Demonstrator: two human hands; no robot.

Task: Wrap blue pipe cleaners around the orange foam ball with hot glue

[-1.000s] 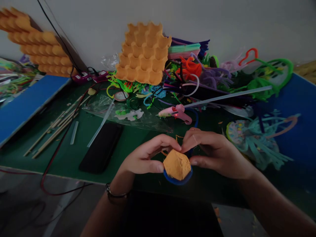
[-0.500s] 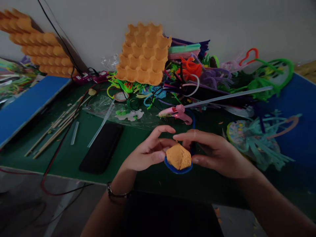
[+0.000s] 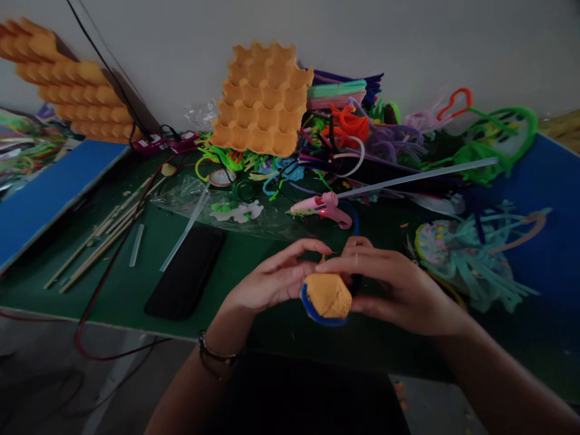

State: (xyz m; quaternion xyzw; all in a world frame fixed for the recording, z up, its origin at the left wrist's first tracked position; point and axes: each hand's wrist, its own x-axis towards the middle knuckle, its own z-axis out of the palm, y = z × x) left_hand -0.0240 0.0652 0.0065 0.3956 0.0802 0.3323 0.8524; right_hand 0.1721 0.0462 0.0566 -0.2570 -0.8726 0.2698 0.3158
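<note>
My left hand (image 3: pixel 267 283) and my right hand (image 3: pixel 394 287) hold between them a small orange egg-carton cup (image 3: pixel 328 295) with a blue pipe cleaner (image 3: pixel 312 313) wrapped round its rim. Both hands pinch at the top of the cup, fingertips meeting above it. A thin orange strand pokes up between the fingertips. The cup is above the green table (image 3: pixel 136 284), close to its front edge. A pink glue gun (image 3: pixel 322 206) with a red light lies just beyond my hands.
An orange egg tray (image 3: pixel 263 99) leans against the wall over a heap of pipe cleaners (image 3: pixel 362 133). A black phone (image 3: pixel 188 272), wooden sticks (image 3: pixel 99 235), a long clear glue stick (image 3: pixel 417 175), blue boards (image 3: pixel 45 193) and a teal fringed craft piece (image 3: pixel 466 254) lie around.
My hands turned the cup and shifted their grip. The fingertips spread apart half a second ago and have closed together again over the cup's top.
</note>
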